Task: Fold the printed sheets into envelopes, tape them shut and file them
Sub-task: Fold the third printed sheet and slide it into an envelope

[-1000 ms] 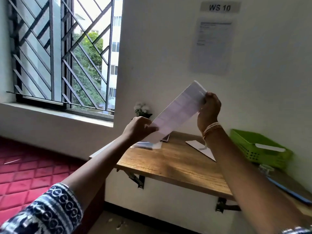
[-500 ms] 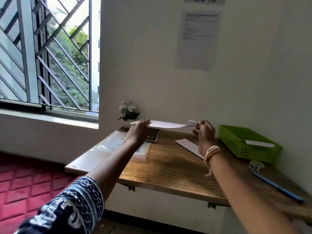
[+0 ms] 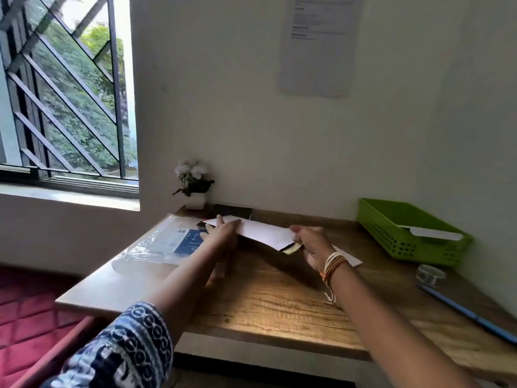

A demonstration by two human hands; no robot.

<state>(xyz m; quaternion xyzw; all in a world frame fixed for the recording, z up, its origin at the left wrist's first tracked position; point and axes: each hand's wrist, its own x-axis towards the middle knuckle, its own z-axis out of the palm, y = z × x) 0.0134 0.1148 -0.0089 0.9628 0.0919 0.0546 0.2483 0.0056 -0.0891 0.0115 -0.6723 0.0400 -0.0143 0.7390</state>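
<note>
- My left hand (image 3: 223, 233) lies on the left end of the folded sheet (image 3: 260, 230), fingers out fairly straight, pressing it down rather than curling round it.
- My right hand (image 3: 313, 243) has its grip pinched on the right end of that sheet. Something yellowish shows under that corner; can't tell what it is.
- The sheet sits low over the far middle of the desk (image 3: 279, 298), toward 12 o'clock from me. I can't quite tell if it's fully flat on the wood or a hair above it at my right.
- My guess at the step: laying the folded sheet flat to sharpen the crease. To do it well I'd keep the left palm as the anchor, line the edges up first, then run the right fingers along the fold.
- Around: green basket (image 3: 405, 233) at 2 o'clock with one white envelope (image 3: 430, 233) in it already, which looks like the filing spot.
- Tape roll (image 3: 429, 274) and blue pen (image 3: 470, 315) at 3 o'clock, in easy reach for sealing.
- Another white sheet (image 3: 349, 259) lies just behind my right wrist.
- In the way: a plastic-wrapped pack (image 3: 167, 245) at 10 o'clock and a dark notebook (image 3: 235, 212) under the sheet's far edge make an uneven base, so I'd slide nearer to bare wood. Flower pot (image 3: 194, 189) at 11 o'clock is close by too.
</note>
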